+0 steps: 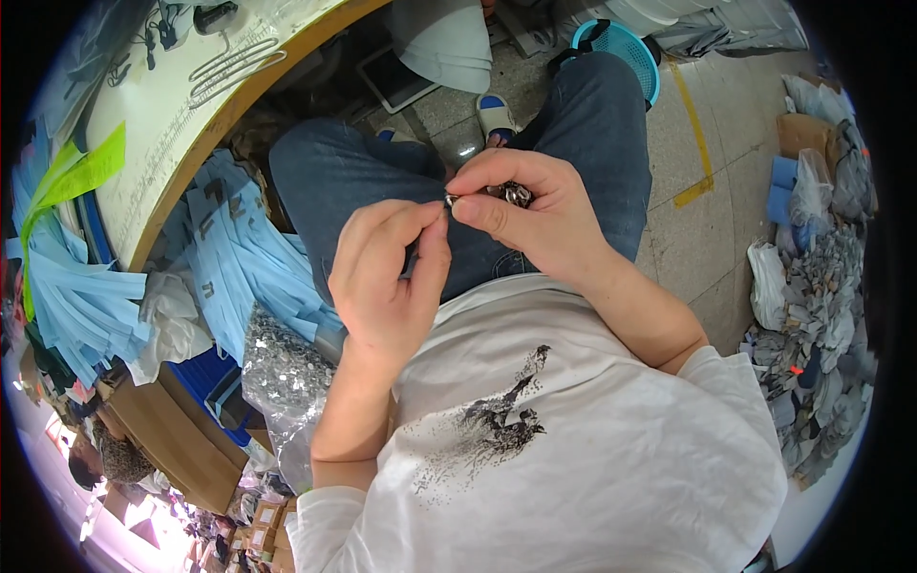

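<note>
Above my lap, both hands are close together with their fingertips meeting. My right hand [535,212] is closed around a small dark, shiny piece [517,194], metallic in look, that shows between the fingers and thumb; its kind is unclear. A tiny glinting end [451,201] sticks out at the right thumb and fingertip. My left hand [390,272] pinches thumb against forefinger right beside that end. What the left fingertips hold, if anything, is too small to tell.
A curved-edge white table [153,191] at the left carries bent metal wire [236,69]. Light blue fabric strips [239,258] hang beside my leg, near a bag of shiny bits [284,368]. Grey scraps [821,325] are heaped at the right. A turquoise basket [638,55] stands beyond my knee.
</note>
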Demonstrator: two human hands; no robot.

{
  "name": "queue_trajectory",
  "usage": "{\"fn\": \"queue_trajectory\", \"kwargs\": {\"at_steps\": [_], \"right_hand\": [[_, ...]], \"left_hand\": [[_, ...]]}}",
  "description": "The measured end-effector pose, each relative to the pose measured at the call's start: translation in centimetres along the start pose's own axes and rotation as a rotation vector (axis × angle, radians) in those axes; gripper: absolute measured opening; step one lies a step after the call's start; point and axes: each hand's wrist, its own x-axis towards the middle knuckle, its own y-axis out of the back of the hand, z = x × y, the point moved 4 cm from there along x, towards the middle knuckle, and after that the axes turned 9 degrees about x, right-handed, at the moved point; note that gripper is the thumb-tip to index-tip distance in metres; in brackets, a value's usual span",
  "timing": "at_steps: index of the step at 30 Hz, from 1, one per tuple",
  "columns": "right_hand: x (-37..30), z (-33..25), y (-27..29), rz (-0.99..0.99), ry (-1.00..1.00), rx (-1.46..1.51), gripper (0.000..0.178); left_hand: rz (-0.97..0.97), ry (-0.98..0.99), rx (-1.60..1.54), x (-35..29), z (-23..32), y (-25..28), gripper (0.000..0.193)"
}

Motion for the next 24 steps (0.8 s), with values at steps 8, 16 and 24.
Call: {"fn": "queue_trajectory", "kwargs": {"at_steps": [8, 16, 24], "right_hand": [[0.1, 0.5, -0.1, -0.035, -0.098, 0.022, 0.016], [-0.2, 1.6, -0.1, -0.053, -0.364, 0.383, 0.016], [-0.2, 1.3, -0.2, -0.012, -0.419, 0.301, 0.016]], "left_hand": [[0.019, 0.119, -0.071, -0.5, -0.5, -0.2, 0.02], [-0.005, -0.07, 0.026, 0.3, -0.3, -0.2, 0.026], [0.059, -0.07, 0.067, -0.3, -0.5, -0.5, 0.03]]}}
